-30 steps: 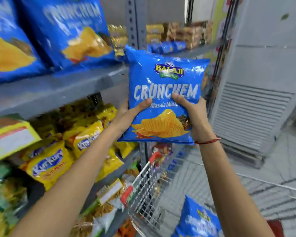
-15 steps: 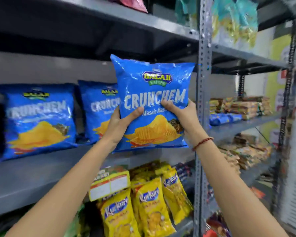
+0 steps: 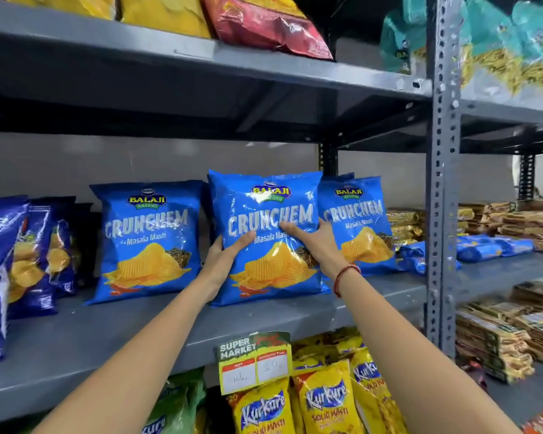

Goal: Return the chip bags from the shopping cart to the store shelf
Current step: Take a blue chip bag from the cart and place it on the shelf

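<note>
The placing step is in hand: the blue chip bag (image 3: 268, 242) stands upright on the grey shelf (image 3: 76, 336), between two matching bags (same Crunchem print). The left hand (image 3: 224, 256) and right hand (image 3: 315, 242) clamp its sides, thumbs across the front. Next, probably, both hands let go without tipping it.

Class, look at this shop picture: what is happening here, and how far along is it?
A person is putting a blue Crunchem chip bag onto the grey shelf. The left hand and right hand hold it by its sides, upright, with its bottom edge on the shelf. It stands between two matching bags, the left Crunchem bag and the right Crunchem bag. The hands have not let go yet. Yellow Kurkure packs fill the shelf below.
</note>
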